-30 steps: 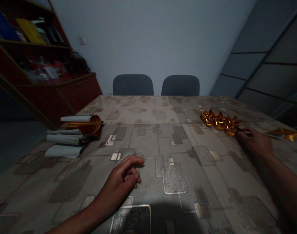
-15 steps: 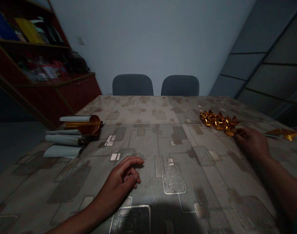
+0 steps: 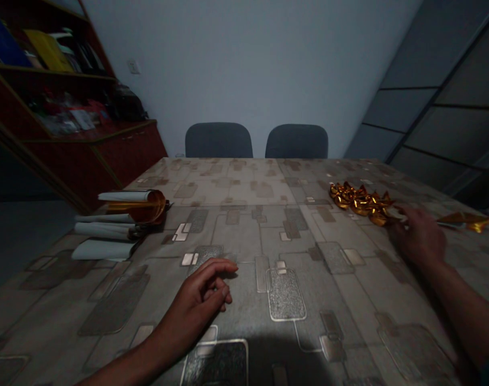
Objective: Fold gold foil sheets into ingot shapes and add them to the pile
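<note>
My left hand [image 3: 208,287] rests on the patterned tablecloth, its index finger reaching forward and the others loosely curled, with nothing in it. On the right, a cluster of shiny gold folded-paper ingots [image 3: 360,202] stands on the table. My right hand [image 3: 421,236], somewhat blurred, is just right of the nearest ingot [image 3: 377,217]; its thumb and fingers are apart and a small gap shows between hand and ingot. Beyond its knuckles lies a flat gold folded paper piece [image 3: 467,220], partly hidden by the hand.
At the left are folded stacks of gold paper with pale backs [image 3: 107,230]. The table [image 3: 244,230] has a tablecloth with rectangle patterns. Two grey chairs [image 3: 219,140] stand at its far side. A red-brown cabinet [image 3: 123,150] is at the left, a panelled wardrobe [image 3: 429,102] at the right.
My right hand has let go of the nearest gold paper ingot and drawn back slightly to the right. The ingot stays with the cluster. My left hand has not moved.
</note>
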A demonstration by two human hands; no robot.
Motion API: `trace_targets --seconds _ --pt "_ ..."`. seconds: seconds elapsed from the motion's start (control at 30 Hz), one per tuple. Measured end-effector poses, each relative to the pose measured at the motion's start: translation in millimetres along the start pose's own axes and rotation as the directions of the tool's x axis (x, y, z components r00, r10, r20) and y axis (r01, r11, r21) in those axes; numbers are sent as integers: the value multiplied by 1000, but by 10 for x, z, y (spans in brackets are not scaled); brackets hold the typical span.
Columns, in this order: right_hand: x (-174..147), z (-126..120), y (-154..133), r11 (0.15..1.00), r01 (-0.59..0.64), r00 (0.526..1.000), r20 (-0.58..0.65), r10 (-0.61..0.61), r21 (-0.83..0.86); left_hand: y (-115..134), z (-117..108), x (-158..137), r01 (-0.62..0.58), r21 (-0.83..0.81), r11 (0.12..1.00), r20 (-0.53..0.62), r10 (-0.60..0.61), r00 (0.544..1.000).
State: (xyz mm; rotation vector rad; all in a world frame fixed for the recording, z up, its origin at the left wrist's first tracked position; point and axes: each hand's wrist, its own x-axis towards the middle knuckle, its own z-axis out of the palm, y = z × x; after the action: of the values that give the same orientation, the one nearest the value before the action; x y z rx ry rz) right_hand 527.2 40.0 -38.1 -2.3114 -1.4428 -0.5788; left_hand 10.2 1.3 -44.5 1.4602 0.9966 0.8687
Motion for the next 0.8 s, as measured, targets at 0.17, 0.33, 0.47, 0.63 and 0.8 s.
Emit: trace_targets --seconds 0.17,0.33,0.47,0.63,0.8 --pt "18 -10 56 985 -163 986 -34 165 63 -8 1 -3 -7 13 1000 2 7 1000" --pt "42 23 66 949 -269 963 52 264 167 2 2 -12 -16 12 1000 5 16 1000" --pt "40 -24 5 907 -345 938 47 344 241 12 3 -10 -16 13 1000 3 16 1000" --pt "-11 -222 -281 840 -393 894 -58 444 373 10 9 -2 -16 14 1000 5 16 1000" --pt "-276 -454 -1092 757 -204 973 45 225 621 122 -37 3 -108 138 984 15 107 994"
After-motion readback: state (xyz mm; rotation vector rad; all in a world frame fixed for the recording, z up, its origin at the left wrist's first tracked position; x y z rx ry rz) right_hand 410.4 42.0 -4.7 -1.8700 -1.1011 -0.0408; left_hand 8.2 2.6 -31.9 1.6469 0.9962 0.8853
